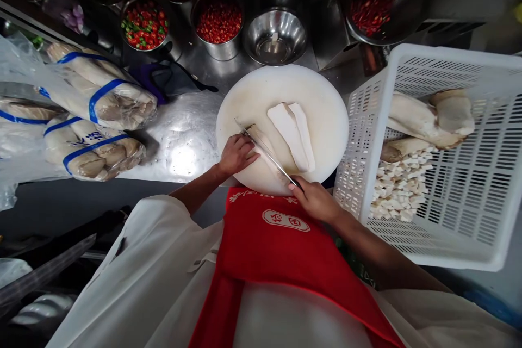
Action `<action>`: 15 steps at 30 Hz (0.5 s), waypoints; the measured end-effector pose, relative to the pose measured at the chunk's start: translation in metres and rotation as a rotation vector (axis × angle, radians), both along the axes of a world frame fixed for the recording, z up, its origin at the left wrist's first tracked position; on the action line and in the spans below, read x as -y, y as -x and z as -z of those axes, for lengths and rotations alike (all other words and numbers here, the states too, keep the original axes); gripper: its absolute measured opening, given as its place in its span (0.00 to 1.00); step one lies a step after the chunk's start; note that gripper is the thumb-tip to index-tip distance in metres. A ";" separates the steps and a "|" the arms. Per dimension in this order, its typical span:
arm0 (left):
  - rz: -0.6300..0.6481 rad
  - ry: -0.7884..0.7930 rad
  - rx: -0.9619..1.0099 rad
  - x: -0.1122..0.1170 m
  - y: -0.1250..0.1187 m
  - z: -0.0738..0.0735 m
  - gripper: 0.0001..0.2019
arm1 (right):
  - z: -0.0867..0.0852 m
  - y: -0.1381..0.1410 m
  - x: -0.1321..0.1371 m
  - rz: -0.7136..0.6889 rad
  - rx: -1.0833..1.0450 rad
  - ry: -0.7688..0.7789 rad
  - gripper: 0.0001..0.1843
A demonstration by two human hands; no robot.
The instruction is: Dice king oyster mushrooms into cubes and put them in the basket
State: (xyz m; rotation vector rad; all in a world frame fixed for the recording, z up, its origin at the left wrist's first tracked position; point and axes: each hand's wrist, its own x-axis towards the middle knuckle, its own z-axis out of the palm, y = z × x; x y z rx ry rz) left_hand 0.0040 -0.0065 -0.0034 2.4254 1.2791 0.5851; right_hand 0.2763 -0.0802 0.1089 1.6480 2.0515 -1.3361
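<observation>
A round white cutting board (331, 119) lies on the metal counter in front of me. My right hand (316, 200) is closed around the handle of a knife (274, 160), whose blade runs up and left across the board. Under and beside the blade is a pale king oyster mushroom piece (258, 135), partly hidden by blade and fingers. With bent fingers, my left hand (237, 153) presses on this piece at the board's left side. Two long white mushroom slices (290, 133) rest to the right of the knife, one overlapping the other.
On the right stands a white plastic basket (495, 163) with whole mushrooms (416, 117) and diced mushroom (399, 187). Bagged mushrooms (93, 147) lie left. Behind the board are a steel bowl (276, 38) and containers of chopped chillies (219, 23).
</observation>
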 end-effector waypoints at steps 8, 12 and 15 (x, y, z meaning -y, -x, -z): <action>0.201 -0.029 -0.033 0.056 -0.049 -0.006 0.17 | -0.004 0.001 -0.008 0.031 -0.065 -0.059 0.22; 0.167 -0.082 -0.072 0.057 -0.052 -0.006 0.17 | -0.021 -0.009 -0.007 0.072 -0.124 0.002 0.23; 0.158 -0.092 -0.095 0.055 -0.051 -0.008 0.17 | -0.027 -0.025 0.011 0.082 -0.116 0.055 0.25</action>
